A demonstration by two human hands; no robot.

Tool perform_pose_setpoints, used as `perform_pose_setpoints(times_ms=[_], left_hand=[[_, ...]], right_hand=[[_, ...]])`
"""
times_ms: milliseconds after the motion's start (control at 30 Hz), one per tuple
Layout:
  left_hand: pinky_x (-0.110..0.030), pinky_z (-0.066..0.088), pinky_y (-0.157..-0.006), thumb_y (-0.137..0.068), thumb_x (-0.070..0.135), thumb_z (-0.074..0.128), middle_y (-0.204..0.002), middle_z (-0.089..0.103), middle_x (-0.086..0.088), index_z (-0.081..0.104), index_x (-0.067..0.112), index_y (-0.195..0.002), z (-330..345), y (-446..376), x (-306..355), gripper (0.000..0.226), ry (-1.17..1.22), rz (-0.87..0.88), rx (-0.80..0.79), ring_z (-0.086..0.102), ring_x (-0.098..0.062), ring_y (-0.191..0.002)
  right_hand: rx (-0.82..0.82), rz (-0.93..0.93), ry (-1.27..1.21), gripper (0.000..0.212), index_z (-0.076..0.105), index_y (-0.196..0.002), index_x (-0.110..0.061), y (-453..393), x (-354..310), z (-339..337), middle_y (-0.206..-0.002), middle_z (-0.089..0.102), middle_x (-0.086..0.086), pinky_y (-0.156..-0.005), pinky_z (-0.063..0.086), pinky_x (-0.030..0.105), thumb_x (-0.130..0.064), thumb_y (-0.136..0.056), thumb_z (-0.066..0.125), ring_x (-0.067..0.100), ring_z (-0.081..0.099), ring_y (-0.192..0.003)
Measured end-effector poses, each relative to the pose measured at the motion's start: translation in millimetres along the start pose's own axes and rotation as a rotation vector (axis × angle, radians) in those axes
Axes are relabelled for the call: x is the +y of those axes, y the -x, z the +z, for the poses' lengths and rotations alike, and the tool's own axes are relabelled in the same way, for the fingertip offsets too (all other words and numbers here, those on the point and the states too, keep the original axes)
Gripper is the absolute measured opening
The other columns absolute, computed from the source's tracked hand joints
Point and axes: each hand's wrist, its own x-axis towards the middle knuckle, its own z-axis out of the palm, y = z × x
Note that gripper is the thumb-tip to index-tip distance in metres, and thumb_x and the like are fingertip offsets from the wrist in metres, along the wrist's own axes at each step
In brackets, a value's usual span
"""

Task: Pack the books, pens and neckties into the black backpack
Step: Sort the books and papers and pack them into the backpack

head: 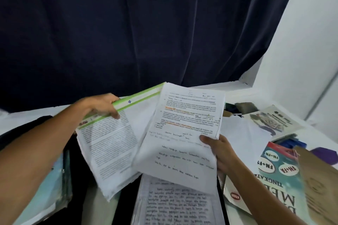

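Observation:
My left hand (pixel 102 106) grips the top edge of a green-banded printed booklet (pixel 109 144), held tilted above the black backpack (pixel 73 162) at lower left. A stapled sheaf of papers (pixel 181 133) with printed and handwritten text is pinched at its right edge by my right hand (pixel 219 151). The sheaf overlaps the booklet's right side. Below them lies a handwritten page (pixel 179 204). On the right, a teal book (pixel 274 173) lies on the white table (pixel 27 117). Pens and neckties are not plainly visible.
A dark blue curtain (pixel 128 32) hangs behind the table. More books and loose sheets (pixel 270 120) lie at the right with a brown cover (pixel 321 184) and blue and purple items (pixel 296 142). A plastic-covered book (pixel 49 184) lies at lower left.

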Motion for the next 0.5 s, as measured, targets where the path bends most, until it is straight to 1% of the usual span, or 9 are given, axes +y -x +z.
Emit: perform_pose_setpoints(times_ms=[67,167,200,267,300,333,367,400,500], left_hand=[[-0.037,0.059,-0.073,-0.076,0.004,0.079,-0.091,0.076,-0.006,0.067,0.012,-0.098,-12.5,23.0,9.6,0.026,0.19,0.048,0.073,0.073,-0.025,-0.082],[-0.033,0.061,-0.062,-0.077,-0.009,0.072,-0.093,0.074,-0.012,0.066,0.008,-0.097,-23.7,48.5,15.9,0.027,0.518,0.099,0.195,0.072,-0.024,-0.075],[-0.033,0.061,-0.062,-0.077,-0.011,0.07,-0.095,0.073,-0.012,0.066,0.008,-0.098,-23.4,55.8,17.7,0.029,0.635,0.111,0.221,0.072,-0.023,-0.073],[-0.033,0.061,-0.059,-0.076,-0.011,0.068,-0.093,0.074,-0.011,0.066,0.007,-0.099,-17.1,67.7,22.1,0.03,0.827,0.112,0.256,0.073,-0.021,-0.07],[-0.033,0.06,-0.057,-0.077,-0.011,0.067,-0.089,0.074,-0.01,0.066,0.006,-0.1,-9.1,73.4,25.1,0.028,0.903,0.11,0.255,0.073,-0.02,-0.069],[-0.033,0.06,-0.056,-0.079,-0.01,0.065,-0.087,0.075,-0.011,0.066,0.005,-0.101,2.1,79.2,29.0,0.027,0.975,0.106,0.232,0.073,-0.02,-0.069],[-0.034,0.06,-0.058,-0.08,-0.009,0.065,-0.089,0.075,-0.012,0.066,0.005,-0.103,16.4,84.8,33.4,0.027,1.033,0.103,0.195,0.074,-0.022,-0.072],[-0.035,0.059,-0.061,-0.078,-0.007,0.066,-0.093,0.075,-0.013,0.066,0.004,-0.105,32.4,90.1,37.6,0.029,1.08,0.099,0.152,0.073,-0.024,-0.075],[-0.035,0.059,-0.06,-0.061,0.001,0.078,-0.089,0.075,-0.016,0.07,0.002,-0.098,89.6,101.8,47.1,0.038,1.167,0.054,0.024,0.073,-0.028,-0.072]], right_hand=[[-0.017,-0.017,-0.043,0.028,0.065,-0.114,-0.005,5.9,-9.9,-6.8,-0.109,0.073,0.014,-0.069,0.061,0.042,0.006,-0.089,0.059,0.034,0.071,-0.095],[-0.038,-0.053,-0.079,0.028,0.066,-0.113,-0.007,10.1,-26.0,-16.8,-0.113,0.071,0.015,-0.072,0.06,0.046,0.0,-0.086,0.064,0.036,0.07,-0.098],[-0.041,-0.068,-0.075,0.036,0.066,-0.114,-0.008,13.4,-33.3,-18.7,-0.114,0.071,0.015,-0.075,0.06,0.048,-0.006,-0.079,0.073,0.036,0.069,-0.1],[-0.058,-0.108,-0.071,0.066,0.066,-0.116,-0.009,17.0,-48.8,-23.5,-0.116,0.07,0.014,-0.078,0.058,0.051,-0.022,-0.056,0.091,0.037,0.068,-0.103],[-0.068,-0.134,-0.077,0.067,0.065,-0.118,-0.009,19.1,-57.5,-26.7,-0.118,0.07,0.014,-0.078,0.058,0.051,-0.022,-0.057,0.09,0.037,0.067,-0.105],[-0.08,-0.161,-0.088,0.058,0.063,-0.121,-0.008,21.2,-66.3,-30.3,-0.12,0.068,0.015,-0.079,0.058,0.051,-0.015,-0.067,0.083,0.038,0.066,-0.107],[-0.09,-0.174,-0.1,0.05,0.061,-0.126,-0.007,22.3,-74.8,-35.9,-0.123,0.067,0.015,-0.079,0.058,0.051,-0.007,-0.077,0.072,0.038,0.065,-0.109],[-0.105,-0.183,-0.11,0.05,0.058,-0.129,-0.006,22.7,-82.1,-42.2,-0.125,0.066,0.016,-0.08,0.058,0.051,-0.004,-0.08,0.067,0.038,0.064,-0.11],[-0.111,-0.19,-0.109,0.064,0.059,-0.129,-0.007,27.9,-99.2,-61.5,-0.128,0.063,0.017,-0.08,0.058,0.053,-0.01,-0.068,0.077,0.038,0.064,-0.111]])
